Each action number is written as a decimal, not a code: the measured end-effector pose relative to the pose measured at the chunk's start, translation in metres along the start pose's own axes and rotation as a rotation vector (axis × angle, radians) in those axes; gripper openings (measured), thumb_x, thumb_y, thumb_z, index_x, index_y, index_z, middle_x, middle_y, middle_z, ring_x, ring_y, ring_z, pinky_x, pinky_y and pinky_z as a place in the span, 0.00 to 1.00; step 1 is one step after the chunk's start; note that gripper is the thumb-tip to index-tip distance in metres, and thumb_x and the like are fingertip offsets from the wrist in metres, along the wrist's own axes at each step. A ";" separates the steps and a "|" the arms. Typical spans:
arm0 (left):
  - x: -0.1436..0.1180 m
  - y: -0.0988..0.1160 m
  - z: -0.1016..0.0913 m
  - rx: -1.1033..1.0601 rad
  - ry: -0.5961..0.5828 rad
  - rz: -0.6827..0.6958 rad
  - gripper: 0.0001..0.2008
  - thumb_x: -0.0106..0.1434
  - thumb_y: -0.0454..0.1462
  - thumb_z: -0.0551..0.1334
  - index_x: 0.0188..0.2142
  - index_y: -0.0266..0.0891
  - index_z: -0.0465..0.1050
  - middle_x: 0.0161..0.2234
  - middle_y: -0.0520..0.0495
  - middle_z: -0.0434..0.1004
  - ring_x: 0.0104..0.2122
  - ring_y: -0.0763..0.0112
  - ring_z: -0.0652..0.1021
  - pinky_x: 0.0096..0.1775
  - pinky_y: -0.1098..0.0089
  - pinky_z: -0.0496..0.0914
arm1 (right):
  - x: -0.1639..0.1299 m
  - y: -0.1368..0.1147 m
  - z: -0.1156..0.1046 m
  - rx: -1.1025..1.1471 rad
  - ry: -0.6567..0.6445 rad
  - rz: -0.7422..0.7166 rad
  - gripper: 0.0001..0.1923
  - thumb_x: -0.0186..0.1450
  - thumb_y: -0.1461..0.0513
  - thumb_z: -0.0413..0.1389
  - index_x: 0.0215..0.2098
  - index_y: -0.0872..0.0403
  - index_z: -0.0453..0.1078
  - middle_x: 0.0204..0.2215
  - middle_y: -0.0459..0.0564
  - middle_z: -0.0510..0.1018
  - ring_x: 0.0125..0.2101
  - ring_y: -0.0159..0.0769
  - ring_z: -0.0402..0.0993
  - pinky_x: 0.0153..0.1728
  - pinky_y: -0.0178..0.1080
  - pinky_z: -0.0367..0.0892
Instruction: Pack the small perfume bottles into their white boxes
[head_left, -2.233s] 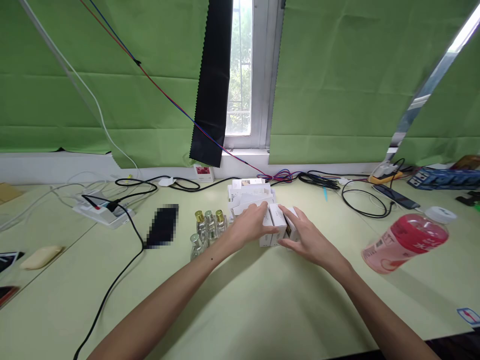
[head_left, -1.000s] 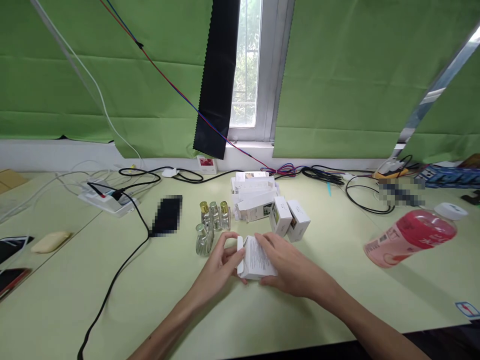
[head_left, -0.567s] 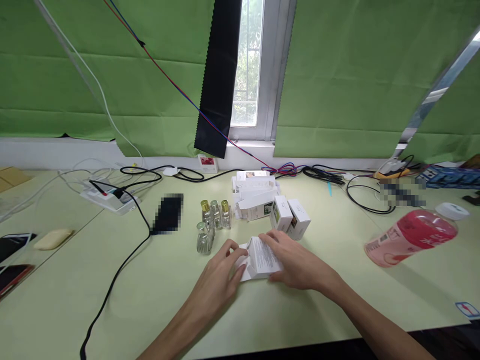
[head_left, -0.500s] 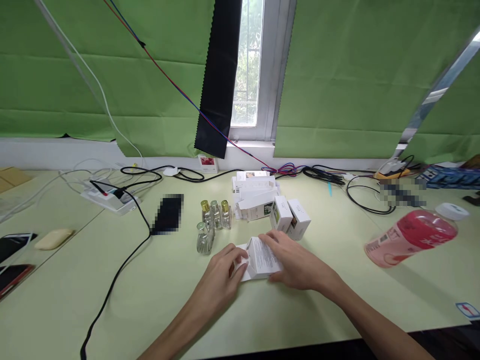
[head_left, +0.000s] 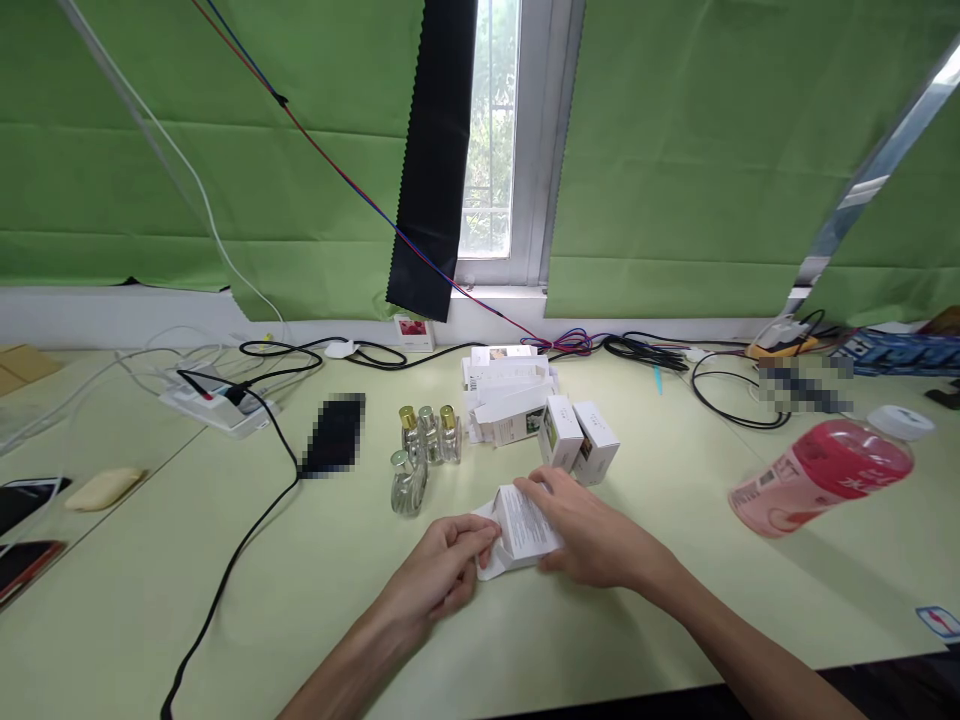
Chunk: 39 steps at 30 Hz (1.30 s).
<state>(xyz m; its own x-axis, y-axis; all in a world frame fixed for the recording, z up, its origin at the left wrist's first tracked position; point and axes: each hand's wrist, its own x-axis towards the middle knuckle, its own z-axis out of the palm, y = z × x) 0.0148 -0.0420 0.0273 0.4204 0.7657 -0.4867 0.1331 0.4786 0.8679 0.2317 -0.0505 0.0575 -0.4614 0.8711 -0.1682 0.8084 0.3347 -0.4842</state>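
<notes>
A small white printed carton [head_left: 525, 523] lies on the table between my hands, its end flaps open toward the left. My right hand [head_left: 589, 525] grips the carton from its right side, fingers over the top and thumb at the near edge. At the open end, my left hand [head_left: 442, 565] has its fingers pressed together on the flaps. Several small glass bottles [head_left: 429, 440] with gold and pale green caps stand behind my left hand. Two upright white boxes [head_left: 596, 445] stand just behind my right hand, with a pile of flattened white cartons [head_left: 510, 390] beyond.
A pink drink bottle [head_left: 821, 475] stands at the right. Black cable [head_left: 244, 530] runs down the left side from a white power strip [head_left: 225, 405]. Phones [head_left: 26, 565] and a beige oval object [head_left: 105, 490] lie far left. Coiled wires [head_left: 645, 350] line the wall.
My left hand has shifted slightly left and its fingers have changed position at the flaps. My right hand keeps its hold on the carton. The view has shifted slightly.
</notes>
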 end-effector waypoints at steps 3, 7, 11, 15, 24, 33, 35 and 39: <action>-0.001 -0.001 0.001 -0.186 0.010 -0.019 0.17 0.54 0.48 0.70 0.29 0.37 0.70 0.16 0.60 0.60 0.11 0.86 0.51 0.15 0.75 0.38 | 0.000 0.000 0.000 -0.009 0.002 -0.001 0.40 0.55 0.66 0.67 0.63 0.55 0.59 0.58 0.61 0.65 0.59 0.54 0.62 0.55 0.52 0.67; -0.002 -0.003 0.000 -0.259 0.031 -0.008 0.17 0.53 0.45 0.71 0.35 0.34 0.75 0.17 0.60 0.59 0.12 0.87 0.52 0.15 0.77 0.40 | 0.000 -0.001 0.002 -0.001 0.005 0.002 0.38 0.56 0.67 0.66 0.62 0.54 0.60 0.59 0.60 0.64 0.60 0.54 0.60 0.57 0.52 0.66; -0.001 -0.004 -0.003 -0.210 0.045 -0.009 0.21 0.54 0.48 0.71 0.39 0.34 0.75 0.21 0.58 0.65 0.11 0.88 0.53 0.15 0.76 0.40 | 0.000 -0.001 0.002 0.015 0.000 0.003 0.39 0.56 0.67 0.66 0.64 0.54 0.58 0.60 0.61 0.63 0.61 0.54 0.59 0.57 0.52 0.66; -0.006 -0.001 0.000 -0.227 0.017 -0.045 0.22 0.54 0.48 0.71 0.40 0.34 0.74 0.25 0.55 0.70 0.11 0.89 0.55 0.15 0.75 0.39 | 0.002 -0.001 0.002 0.006 -0.016 0.015 0.38 0.56 0.66 0.66 0.63 0.56 0.59 0.59 0.62 0.63 0.61 0.55 0.59 0.57 0.53 0.65; -0.009 -0.003 0.006 -0.392 -0.049 -0.077 0.16 0.54 0.40 0.70 0.40 0.34 0.74 0.22 0.56 0.68 0.12 0.88 0.55 0.16 0.76 0.40 | 0.001 -0.001 0.002 -0.019 -0.003 0.013 0.37 0.56 0.67 0.66 0.62 0.57 0.60 0.57 0.61 0.65 0.60 0.54 0.60 0.57 0.53 0.65; -0.005 -0.004 0.007 -0.424 0.029 -0.054 0.20 0.53 0.39 0.70 0.44 0.32 0.75 0.21 0.56 0.68 0.11 0.87 0.55 0.16 0.76 0.40 | 0.002 0.001 0.006 -0.023 0.008 0.000 0.36 0.56 0.67 0.66 0.61 0.57 0.61 0.58 0.62 0.64 0.60 0.55 0.59 0.57 0.53 0.66; -0.007 -0.002 0.007 -0.411 0.041 -0.060 0.22 0.51 0.39 0.70 0.45 0.32 0.74 0.22 0.55 0.70 0.11 0.87 0.56 0.15 0.77 0.40 | 0.002 0.001 0.005 -0.020 0.004 0.003 0.36 0.56 0.67 0.66 0.61 0.57 0.61 0.58 0.62 0.64 0.60 0.55 0.59 0.57 0.53 0.66; -0.012 0.002 0.008 -0.392 0.027 -0.076 0.23 0.51 0.39 0.70 0.46 0.31 0.74 0.22 0.53 0.72 0.12 0.87 0.56 0.15 0.78 0.41 | 0.001 -0.001 0.003 -0.022 -0.008 0.010 0.36 0.56 0.69 0.66 0.60 0.57 0.61 0.58 0.62 0.64 0.60 0.55 0.59 0.57 0.52 0.66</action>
<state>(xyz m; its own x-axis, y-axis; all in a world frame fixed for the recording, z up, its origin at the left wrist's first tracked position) 0.0170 -0.0542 0.0357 0.3985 0.7303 -0.5548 -0.1918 0.6579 0.7283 0.2290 -0.0515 0.0551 -0.4560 0.8717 -0.1794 0.8208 0.3341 -0.4633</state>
